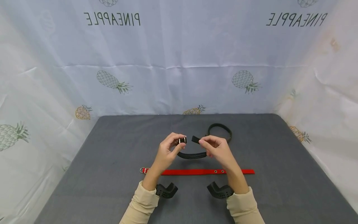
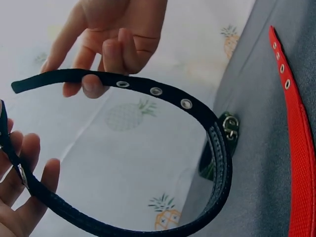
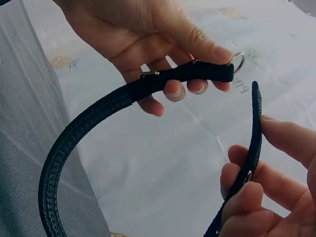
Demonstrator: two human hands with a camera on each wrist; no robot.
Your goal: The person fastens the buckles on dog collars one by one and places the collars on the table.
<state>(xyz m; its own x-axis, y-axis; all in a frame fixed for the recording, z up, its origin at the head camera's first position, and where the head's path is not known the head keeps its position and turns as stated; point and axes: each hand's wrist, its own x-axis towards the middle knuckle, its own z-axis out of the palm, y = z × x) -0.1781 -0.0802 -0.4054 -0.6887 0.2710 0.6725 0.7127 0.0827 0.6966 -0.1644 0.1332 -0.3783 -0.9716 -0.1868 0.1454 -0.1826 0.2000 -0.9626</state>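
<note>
A black collar (image 1: 193, 155) hangs in a curve between the two hands. My left hand (image 1: 165, 152) grips its buckle end; in the right wrist view a metal D-ring (image 3: 240, 62) sticks out past the thumb, and the buckle (image 3: 150, 74) shows behind the fingers. The tapered tip (image 2: 29, 84) is pinched in my right hand (image 1: 219, 151), with several metal-rimmed holes (image 2: 156, 91) running along the strap beyond the fingers. A small gap separates the tip from the buckle end. Below the hands, a red collar (image 1: 187, 172) lies stretched flat across the table.
Behind the right hand, another dark collar (image 1: 230, 130) lies closed into a loop. The grey table (image 1: 112, 149) ends at a pineapple-print curtain (image 1: 167, 90). Black wrist mounts (image 1: 166, 190) jut inward from both wrists, above the table's near part.
</note>
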